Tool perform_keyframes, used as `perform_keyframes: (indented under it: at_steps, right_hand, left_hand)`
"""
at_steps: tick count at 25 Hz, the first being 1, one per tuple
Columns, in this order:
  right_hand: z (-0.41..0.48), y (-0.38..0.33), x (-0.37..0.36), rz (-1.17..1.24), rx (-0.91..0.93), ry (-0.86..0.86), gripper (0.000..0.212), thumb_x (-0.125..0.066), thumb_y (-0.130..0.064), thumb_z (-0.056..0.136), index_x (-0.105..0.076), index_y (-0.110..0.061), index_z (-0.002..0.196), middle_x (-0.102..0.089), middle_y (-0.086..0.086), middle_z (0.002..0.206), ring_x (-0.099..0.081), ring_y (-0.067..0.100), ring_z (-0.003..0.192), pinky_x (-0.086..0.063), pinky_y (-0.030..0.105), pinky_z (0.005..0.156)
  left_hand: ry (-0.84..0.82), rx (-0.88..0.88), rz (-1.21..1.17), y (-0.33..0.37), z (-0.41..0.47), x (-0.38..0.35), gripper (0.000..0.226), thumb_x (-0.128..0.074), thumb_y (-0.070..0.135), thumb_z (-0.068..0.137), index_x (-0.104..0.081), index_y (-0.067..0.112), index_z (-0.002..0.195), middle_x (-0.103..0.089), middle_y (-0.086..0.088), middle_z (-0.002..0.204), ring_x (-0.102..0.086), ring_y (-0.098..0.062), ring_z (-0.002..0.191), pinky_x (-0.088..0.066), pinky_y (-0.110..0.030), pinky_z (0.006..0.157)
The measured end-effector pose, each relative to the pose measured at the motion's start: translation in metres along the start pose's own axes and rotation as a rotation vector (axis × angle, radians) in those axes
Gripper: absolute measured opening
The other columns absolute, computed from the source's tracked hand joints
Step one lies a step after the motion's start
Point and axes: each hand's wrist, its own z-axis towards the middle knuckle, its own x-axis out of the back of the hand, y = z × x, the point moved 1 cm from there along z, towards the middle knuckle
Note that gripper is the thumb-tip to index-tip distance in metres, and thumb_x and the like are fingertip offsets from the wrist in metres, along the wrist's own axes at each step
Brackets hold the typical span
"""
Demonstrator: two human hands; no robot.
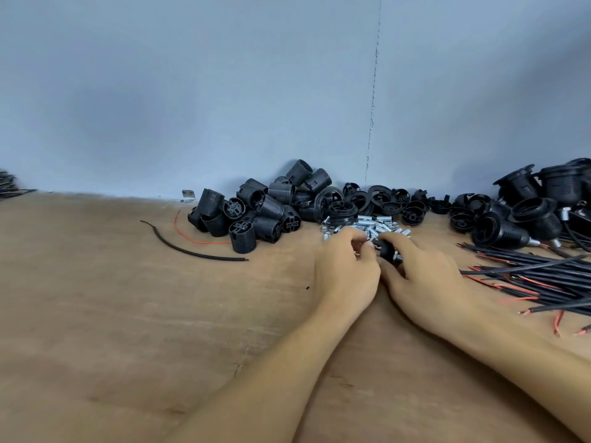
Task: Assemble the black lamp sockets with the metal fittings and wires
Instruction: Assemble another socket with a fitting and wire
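Near the back edge of the desk (128, 314), our right hand (425, 276) grips a black socket piece (387, 249) beside the metal fittings (367, 227). Our left hand (347, 266) curls against it, and we cannot tell its grip. Some wired sockets (499, 233) lie finished at the right, while the socket pile (265, 209) and wires (543, 276) remain.

Small black socket part (385, 249) — just beside piled silver metal fittings (367, 226).

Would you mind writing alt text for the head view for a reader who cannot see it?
Over a brown table, a person's right hand grips a small black socket part while the left hand meets it with curled fingers, before a heap of metal fittings. Black socket shells are piled along the blue wall, and black-and-red wires lie at the right.
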Motion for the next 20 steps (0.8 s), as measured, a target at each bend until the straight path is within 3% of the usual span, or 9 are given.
perform_keyframes:
  at_steps: [3, 7, 10, 12, 14, 17, 20]
  right_hand:
    - [-0.004, 0.001, 0.005, 0.033, 0.008, -0.028, 0.041, -0.055, -0.037, 0.097, -0.049, -0.030, 0.137, -0.063, -0.002, 0.120, -0.059, 0.024, 0.108, -0.041, 0.040, 0.092]
    - [-0.011, -0.004, 0.010, 0.078, 0.072, -0.056, 0.040, -0.058, -0.039, 0.096, -0.051, -0.032, 0.136, -0.054, -0.019, 0.095, -0.047, 0.012, 0.088, -0.037, 0.034, 0.083]
    - [-0.015, -0.010, 0.011, 0.074, 0.134, -0.111, 0.042, -0.058, -0.037, 0.096, -0.051, -0.030, 0.138, -0.059, -0.010, 0.118, -0.054, 0.016, 0.103, -0.042, 0.038, 0.094]
    - [-0.015, -0.010, 0.011, 0.084, 0.133, -0.116, 0.043, -0.058, -0.037, 0.097, -0.050, -0.030, 0.139, -0.058, -0.008, 0.126, -0.054, 0.017, 0.110, -0.041, 0.040, 0.099]
    - [-0.014, -0.008, 0.012, 0.098, 0.130, -0.118, 0.043, -0.058, -0.037, 0.097, -0.051, -0.030, 0.139, -0.058, -0.009, 0.125, -0.055, 0.015, 0.107, -0.041, 0.038, 0.098]
    - [-0.013, -0.006, 0.011, 0.130, 0.127, -0.114, 0.041, -0.059, -0.036, 0.096, -0.052, -0.030, 0.136, -0.060, -0.011, 0.119, -0.053, 0.011, 0.096, -0.042, 0.036, 0.094]
    - [-0.012, -0.005, 0.009, 0.130, 0.120, -0.091, 0.041, -0.060, -0.035, 0.095, -0.052, -0.031, 0.135, -0.059, -0.012, 0.116, -0.050, 0.009, 0.091, -0.040, 0.036, 0.093]
  left_hand:
    - [0.101, -0.062, 0.157, -0.001, 0.002, 0.014, 0.021, -0.060, 0.019, 0.094, -0.066, 0.024, 0.113, -0.066, 0.005, 0.112, -0.057, -0.015, 0.108, -0.047, -0.035, 0.095]
    - [0.445, -0.179, 0.421, 0.001, 0.008, 0.047, 0.041, -0.062, 0.005, 0.083, -0.066, 0.025, 0.119, -0.051, 0.000, 0.145, -0.039, -0.024, 0.138, -0.029, -0.044, 0.111]
    - [0.513, -0.009, 0.534, -0.008, 0.020, 0.071, 0.063, -0.059, -0.001, 0.078, -0.055, 0.025, 0.135, -0.020, -0.010, 0.166, -0.015, -0.033, 0.153, -0.011, -0.054, 0.123]
    - [0.448, 0.188, 0.571, -0.019, 0.024, 0.080, 0.070, -0.060, 0.004, 0.081, -0.042, 0.025, 0.145, -0.010, -0.016, 0.167, -0.006, -0.037, 0.154, -0.004, -0.056, 0.124]
    - [0.381, 0.316, 0.550, -0.026, 0.025, 0.084, 0.067, -0.060, 0.009, 0.084, -0.040, 0.024, 0.146, -0.019, -0.017, 0.162, -0.014, -0.037, 0.151, -0.010, -0.054, 0.123]
    - [0.406, 0.302, 0.531, -0.030, 0.026, 0.089, 0.057, -0.060, 0.009, 0.086, -0.046, 0.021, 0.140, -0.042, -0.014, 0.142, -0.037, -0.034, 0.135, -0.024, -0.045, 0.117]
    - [0.475, 0.243, 0.518, -0.030, 0.025, 0.093, 0.056, -0.061, 0.005, 0.086, -0.047, 0.015, 0.139, -0.046, -0.016, 0.135, -0.043, -0.035, 0.127, -0.030, -0.043, 0.114]
